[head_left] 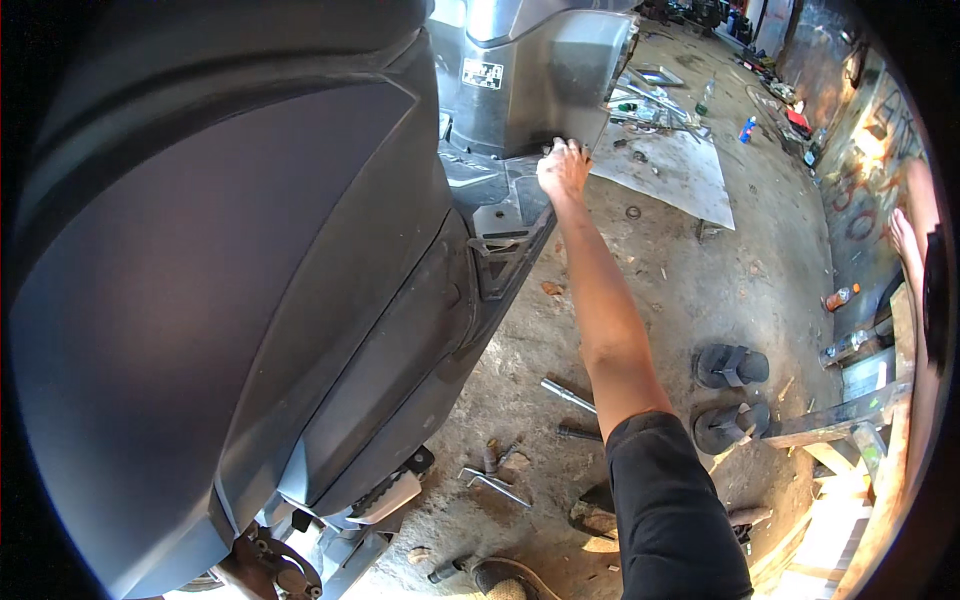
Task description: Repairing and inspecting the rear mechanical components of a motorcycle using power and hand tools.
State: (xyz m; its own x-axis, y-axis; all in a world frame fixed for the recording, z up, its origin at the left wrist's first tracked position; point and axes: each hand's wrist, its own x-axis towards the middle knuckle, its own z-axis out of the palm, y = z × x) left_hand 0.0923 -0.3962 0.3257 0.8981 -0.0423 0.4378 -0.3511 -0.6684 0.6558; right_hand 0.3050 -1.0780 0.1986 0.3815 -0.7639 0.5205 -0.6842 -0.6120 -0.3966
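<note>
The scooter [320, 260] fills the view's left side, its front away from the person. The right hand [566, 172] is at the outer edge of the scooter's footboard [505, 200], by the front shield [555, 100]. Its fingers curl, but whether the grip holds anything cannot be told; the left hand is out of view. On the floor beside the scooter lie a metal bar [568, 394] and an L-shaped key [506, 492]; a pale sheet [690, 180] lies beyond the hand. The step in hand seems to be handwork at that edge; the next move would call for careful finger placement there.
</note>
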